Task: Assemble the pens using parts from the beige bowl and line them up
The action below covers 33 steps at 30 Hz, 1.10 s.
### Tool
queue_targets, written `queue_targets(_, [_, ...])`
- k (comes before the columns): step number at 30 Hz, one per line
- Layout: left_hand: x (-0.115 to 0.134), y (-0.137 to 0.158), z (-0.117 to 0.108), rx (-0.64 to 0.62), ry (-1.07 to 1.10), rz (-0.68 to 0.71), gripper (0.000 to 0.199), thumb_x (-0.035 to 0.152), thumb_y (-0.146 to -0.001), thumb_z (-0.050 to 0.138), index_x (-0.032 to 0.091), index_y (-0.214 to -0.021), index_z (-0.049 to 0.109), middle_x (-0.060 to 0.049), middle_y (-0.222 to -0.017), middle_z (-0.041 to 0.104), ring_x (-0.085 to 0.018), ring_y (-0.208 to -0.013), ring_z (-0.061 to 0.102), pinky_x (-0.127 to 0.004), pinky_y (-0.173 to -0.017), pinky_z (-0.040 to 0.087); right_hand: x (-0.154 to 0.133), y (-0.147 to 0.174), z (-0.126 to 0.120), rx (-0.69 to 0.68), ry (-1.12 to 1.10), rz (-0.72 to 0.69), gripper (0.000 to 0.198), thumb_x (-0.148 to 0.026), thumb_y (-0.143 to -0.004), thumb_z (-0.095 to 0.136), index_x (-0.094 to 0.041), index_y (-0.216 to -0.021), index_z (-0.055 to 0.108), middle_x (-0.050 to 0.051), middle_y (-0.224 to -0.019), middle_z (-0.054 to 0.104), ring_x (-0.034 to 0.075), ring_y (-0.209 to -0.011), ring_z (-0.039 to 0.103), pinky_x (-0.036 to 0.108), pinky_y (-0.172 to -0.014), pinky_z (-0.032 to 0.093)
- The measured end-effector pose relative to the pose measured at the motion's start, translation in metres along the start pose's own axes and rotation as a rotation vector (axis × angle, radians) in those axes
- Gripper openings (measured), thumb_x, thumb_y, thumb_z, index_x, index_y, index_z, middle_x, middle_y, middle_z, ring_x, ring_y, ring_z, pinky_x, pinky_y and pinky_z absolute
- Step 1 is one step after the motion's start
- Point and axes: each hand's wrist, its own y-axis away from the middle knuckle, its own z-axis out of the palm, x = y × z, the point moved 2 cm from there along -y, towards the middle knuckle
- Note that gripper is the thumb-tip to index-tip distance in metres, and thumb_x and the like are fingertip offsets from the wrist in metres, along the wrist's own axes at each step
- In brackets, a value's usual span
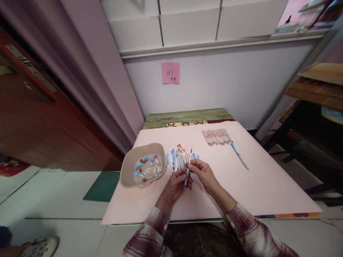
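My left hand (174,185) is closed round a blue pen barrel (185,182), which it holds tilted near the table's front. The fingers of my right hand (205,175) pinch a thin white pen refill (190,159) with a dark tip, pointing up and away. Its lower end meets the barrel; whether it sits inside, I cannot tell. Just beyond both hands lies a loose group of blue, white and orange pen parts (175,157). To the left, a beige basin (125,167) contains small blue and brown pieces (140,162) and short white pieces (158,170).
Several pens (217,137) lie in a row at the back right of the pink-covered table (227,200). One blue-and-white pen (239,156) lies apart beside them. A pink note (170,73) is on the wall. Dark furniture (316,121) stands at right.
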Motion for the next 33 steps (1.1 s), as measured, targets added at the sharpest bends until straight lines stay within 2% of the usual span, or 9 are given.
queue_targets(5, [0.001, 0.0, 0.001, -0.006, 0.027, 0.017, 0.019, 0.022, -0.08, 0.069, 0.011, -0.095, 0.066, -0.006, -0.072, 0.067, -0.014, -0.059, 0.062, -0.025, -0.057, 0.049, 0.003, 0.004, 0.004, -0.037, 0.017, -0.001, 0.031, -0.049, -0.072, 0.072, -0.024, -0.078, 0.055, -0.007, -0.048, 0.051, 0.016, -0.037, 0.051, 0.03, -0.041, 0.044])
queue_targets(11, [0.001, 0.0, 0.0, 0.014, 0.074, 0.027, 0.019, 0.021, -0.078, 0.07, 0.012, -0.093, 0.065, -0.006, -0.072, 0.068, -0.013, -0.058, 0.062, -0.025, -0.057, 0.048, 0.009, 0.003, -0.005, -0.016, 0.117, -0.03, 0.03, -0.049, -0.073, 0.071, -0.022, -0.086, 0.063, -0.004, -0.054, 0.058, 0.017, -0.046, 0.057, 0.032, -0.052, 0.049])
queue_targets(15, [0.0, 0.001, -0.003, 0.048, 0.104, 0.05, 0.019, 0.019, -0.077, 0.07, 0.014, -0.093, 0.062, -0.007, -0.076, 0.069, -0.015, -0.06, 0.063, -0.025, -0.057, 0.049, 0.002, -0.003, -0.035, 0.191, 0.224, -0.128, 0.037, -0.049, -0.072, 0.072, -0.018, -0.093, 0.069, 0.007, -0.084, 0.071, 0.021, -0.078, 0.065, 0.033, -0.071, 0.051])
queue_targets(17, [0.001, 0.001, -0.004, 0.067, 0.128, 0.063, 0.018, 0.018, -0.077, 0.07, 0.015, -0.092, 0.062, -0.006, -0.077, 0.069, -0.014, -0.06, 0.063, -0.025, -0.057, 0.049, -0.001, -0.006, -0.056, 0.327, 0.227, -0.118, 0.039, -0.051, -0.072, 0.07, -0.017, -0.09, 0.069, 0.008, -0.087, 0.071, 0.021, -0.079, 0.064, 0.031, -0.068, 0.051])
queue_targets(19, [0.003, 0.0, -0.004, 0.092, 0.167, 0.082, 0.017, 0.018, -0.076, 0.071, 0.015, -0.091, 0.062, -0.005, -0.078, 0.069, -0.013, -0.062, 0.063, -0.024, -0.057, 0.049, -0.001, -0.007, -0.075, 0.437, 0.267, -0.097, 0.038, -0.052, -0.072, 0.069, -0.016, -0.086, 0.068, 0.007, -0.079, 0.069, 0.02, -0.072, 0.063, 0.03, -0.062, 0.05])
queue_targets(23, [0.005, -0.001, -0.005, 0.132, 0.213, 0.103, 0.018, 0.018, -0.077, 0.071, 0.015, -0.093, 0.063, -0.005, -0.08, 0.068, -0.012, -0.065, 0.062, -0.023, -0.058, 0.05, 0.002, -0.006, -0.092, 0.485, 0.588, -0.089, 0.029, -0.047, -0.075, 0.063, -0.019, -0.076, 0.066, 0.003, -0.065, 0.065, 0.018, -0.058, 0.06, 0.029, -0.055, 0.046])
queue_targets(27, [0.005, -0.002, -0.006, 0.15, 0.217, 0.098, 0.018, 0.018, -0.078, 0.07, 0.015, -0.094, 0.063, -0.005, -0.08, 0.067, -0.012, -0.066, 0.062, -0.023, -0.059, 0.05, 0.006, -0.008, -0.083, 0.443, 0.978, -0.067, 0.018, -0.038, -0.076, 0.062, -0.021, -0.07, 0.064, 0.002, -0.064, 0.066, 0.018, -0.06, 0.06, 0.028, -0.058, 0.04])
queue_targets(33, [0.005, -0.002, -0.007, 0.179, 0.235, 0.108, 0.019, 0.016, -0.076, 0.072, 0.015, -0.093, 0.064, -0.004, -0.081, 0.067, -0.012, -0.068, 0.063, -0.023, -0.058, 0.05, 0.011, -0.013, -0.068, 0.422, 1.222, 0.01, 0.026, -0.04, -0.07, 0.073, -0.021, -0.083, 0.061, 0.003, -0.068, 0.066, 0.018, -0.065, 0.059, 0.027, -0.056, 0.031])
